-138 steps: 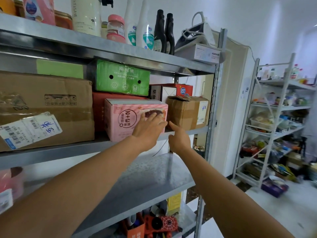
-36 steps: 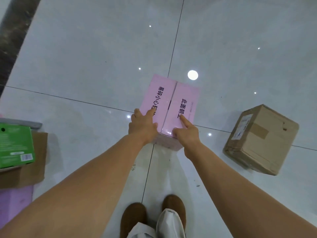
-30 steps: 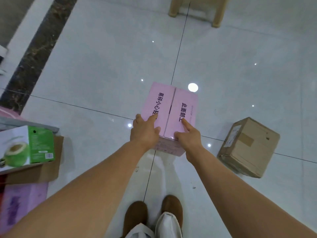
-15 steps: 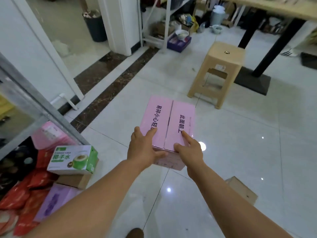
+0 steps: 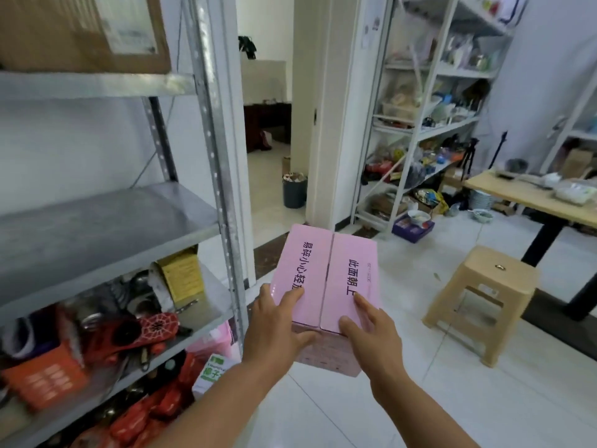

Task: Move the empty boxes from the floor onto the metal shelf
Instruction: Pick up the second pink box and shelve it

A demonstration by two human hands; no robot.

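Up off the floor since a second ago: you now hold the box point(image 5: 326, 279) in the air straight ahead at 12 o'clock, and your view has swung from the tiles to the shelf point(image 5: 97, 227) at 9 o'clock. The pink box is level, flaps shut, black print on each flap, the seam running away from you.

Your left hand point(image 5: 274, 324) grips the near left corner, thumb lying on the top flap and fingers curled along the near face. Your right hand point(image 5: 374, 331) grips the near right corner, thumb and forefinger flat on the top; you cannot see where its other fingers go.

The box is not on the shelf yet. It hangs at 3 o'clock of the front post, near it but apart. A brown box point(image 5: 80, 30) sits on the upper tier at 11 o'clock. Red and orange packets crowd the low tier at 8 o'clock. On the floor below it, a green and white carton point(image 5: 210, 373) peeks out beside your left forearm.

At 3 o'clock of the box stands a tan stool point(image 5: 481, 292), well apart, and past it a wooden table point(image 5: 529, 195) at 2 o'clock. A white rack point(image 5: 420, 124) full of clutter stands at 1 o'clock. Through the doorway at 12 o'clock, a dark bin point(image 5: 294, 192) stands on the floor.
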